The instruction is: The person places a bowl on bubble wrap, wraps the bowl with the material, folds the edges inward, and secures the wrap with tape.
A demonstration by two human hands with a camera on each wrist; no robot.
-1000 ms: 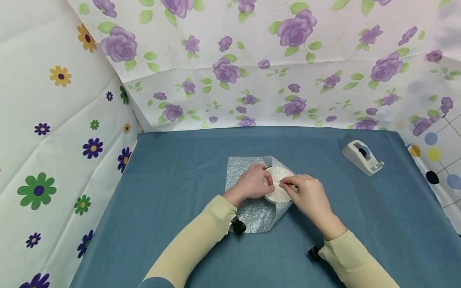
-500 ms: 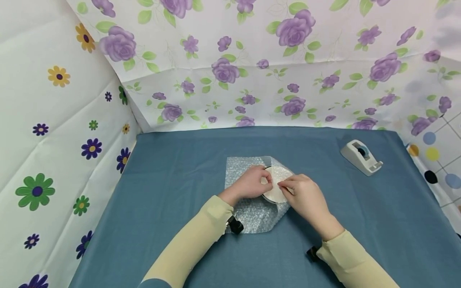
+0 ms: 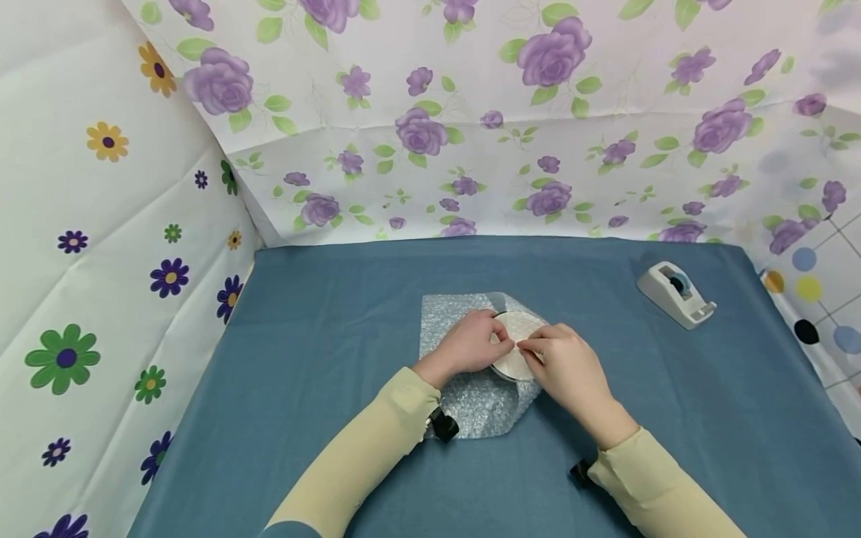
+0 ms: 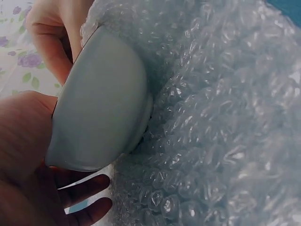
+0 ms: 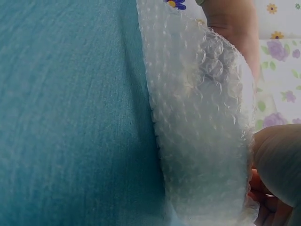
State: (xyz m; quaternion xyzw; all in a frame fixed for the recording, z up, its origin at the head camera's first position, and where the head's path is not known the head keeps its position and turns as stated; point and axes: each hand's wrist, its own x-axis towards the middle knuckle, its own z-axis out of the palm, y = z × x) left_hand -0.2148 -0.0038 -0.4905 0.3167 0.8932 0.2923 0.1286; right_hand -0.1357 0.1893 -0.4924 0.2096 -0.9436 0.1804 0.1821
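A pale bowl point(image 3: 513, 366) with a dark rim sits on a sheet of bubble wrap point(image 3: 474, 407), and part of the wrap is folded up over its right side. My left hand point(image 3: 472, 340) reaches over the bowl's left rim, thumb and forefinger together at the wrap's edge above its middle. Facing it, my right hand point(image 3: 568, 362) pinches the wrap, fingertips almost meeting the left ones. In the left wrist view the bowl point(image 4: 101, 103) leans against the wrap point(image 4: 211, 122). The right wrist view shows the raised wrap point(image 5: 202, 108) hiding most of the bowl.
A white tape dispenser point(image 3: 676, 294) stands at the back right of the blue cloth-covered table point(image 3: 323, 336). Flowered sheets point(image 3: 377, 149) rise behind the table and along its left side. A black wrist camera point(image 3: 444, 424) sits under the left cuff.
My right fingertips have shifted slightly left over the bowl, closing the gap to the left fingertips. The left hand has stayed nearly in place. The dispenser has not moved.
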